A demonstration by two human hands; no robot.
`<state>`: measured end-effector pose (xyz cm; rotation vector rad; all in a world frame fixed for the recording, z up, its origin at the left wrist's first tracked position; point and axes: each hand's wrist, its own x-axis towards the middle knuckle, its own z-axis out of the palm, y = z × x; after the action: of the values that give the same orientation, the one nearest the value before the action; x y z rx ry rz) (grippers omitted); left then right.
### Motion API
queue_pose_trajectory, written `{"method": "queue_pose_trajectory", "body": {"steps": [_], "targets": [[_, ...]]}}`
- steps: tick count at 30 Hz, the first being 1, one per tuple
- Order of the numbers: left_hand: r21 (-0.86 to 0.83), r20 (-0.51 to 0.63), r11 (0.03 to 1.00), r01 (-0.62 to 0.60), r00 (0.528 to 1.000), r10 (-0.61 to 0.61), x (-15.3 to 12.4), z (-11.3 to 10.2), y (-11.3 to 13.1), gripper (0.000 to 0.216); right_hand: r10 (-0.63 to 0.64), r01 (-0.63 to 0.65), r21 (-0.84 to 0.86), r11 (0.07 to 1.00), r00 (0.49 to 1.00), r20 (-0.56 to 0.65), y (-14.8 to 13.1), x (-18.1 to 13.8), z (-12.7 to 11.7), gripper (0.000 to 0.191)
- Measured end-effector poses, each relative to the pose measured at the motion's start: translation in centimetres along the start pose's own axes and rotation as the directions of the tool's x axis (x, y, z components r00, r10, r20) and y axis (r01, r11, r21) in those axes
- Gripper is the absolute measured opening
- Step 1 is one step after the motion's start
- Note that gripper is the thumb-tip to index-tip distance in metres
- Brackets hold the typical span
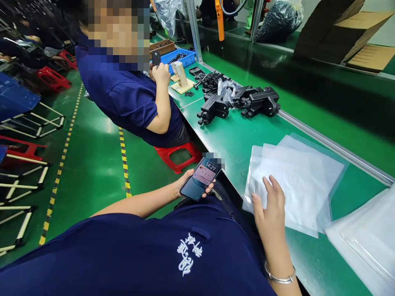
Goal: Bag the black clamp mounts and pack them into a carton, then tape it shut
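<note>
My left hand [188, 187] holds a smartphone [202, 176] with its lit screen facing up, just off the near edge of the green workbench [234, 135]. My right hand [270, 209] rests with its fingers spread flat on a stack of clear plastic bags [299, 176] lying on the bench. A metal bracelet [279, 278] circles my right wrist.
Black plastic parts [240, 102] lie in a heap farther along the bench. A co-worker in a blue shirt [129, 94] sits on a red stool [177, 154] beside a blue parts bin [179, 57]. More clear bags [367, 242] lie at the right. Cardboard boxes [345, 33] stand beyond the rail.
</note>
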<state>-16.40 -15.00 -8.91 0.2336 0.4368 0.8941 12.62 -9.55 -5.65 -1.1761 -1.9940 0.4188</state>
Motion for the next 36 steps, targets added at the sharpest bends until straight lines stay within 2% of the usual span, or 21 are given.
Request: {"method": "queue_pose_trajectory", "body": {"steps": [5, 9, 12, 14, 17, 22, 26, 30, 36], "targets": [[0.054, -0.056, 0.998, -0.04, 0.998, 0.043, -0.3, -0.1, 0.6, 0.078, 0.102, -0.102, 0.014, 0.995, 0.995, -0.016, 1.9, -1.3, -1.3, 0.049], [0.117, -0.198, 0.991, -0.067, 0.976, 0.09, -2.4, -2.6, 2.4, 0.06, 0.247, -0.246, 0.023, 0.969, 0.968, -0.05, 3.4, -2.3, -2.7, 0.054], [0.111, -0.3, 0.993, -0.042, 0.951, 0.074, -4.5, -4.3, 3.8, 0.058, 0.284, -0.282, 0.035, 0.959, 0.954, -0.093, 4.2, -2.9, -3.4, 0.057], [0.109, -0.313, 0.994, -0.021, 0.948, 0.054, -5.4, -4.6, 4.3, 0.061, 0.287, -0.284, 0.046, 0.958, 0.952, -0.105, 4.4, -3.1, -3.5, 0.057], [0.133, -0.255, 0.991, -0.021, 0.966, 0.054, -5.0, -3.1, 4.3, 0.07, 0.267, -0.263, 0.055, 0.963, 0.957, -0.114, 4.3, -3.1, -3.5, 0.055], [0.147, -0.141, 0.986, -0.071, 0.986, 0.092, -2.0, 1.7, 3.0, 0.082, 0.246, -0.241, 0.056, 0.969, 0.963, -0.113, 4.2, -3.3, -3.4, 0.051], [0.192, -0.133, 0.976, -0.101, 0.983, 0.128, -0.5, 4.7, 2.4, 0.084, 0.292, -0.285, 0.09, 0.954, 0.953, -0.084, 4.6, -3.7, -3.2, 0.049], [0.248, -0.143, 0.968, -0.049, 0.986, 0.086, -0.1, 5.9, 2.3, 0.094, 0.281, -0.271, 0.099, 0.957, 0.954, -0.107, 5.0, -4.1, -2.8, 0.048], [0.232, -0.103, 0.972, -0.037, 0.993, 0.062, 0.3, 6.0, 2.0, 0.096, 0.262, -0.251, 0.115, 0.961, 0.96, -0.094, 5.3, -4.2, -2.6, 0.046]]}}
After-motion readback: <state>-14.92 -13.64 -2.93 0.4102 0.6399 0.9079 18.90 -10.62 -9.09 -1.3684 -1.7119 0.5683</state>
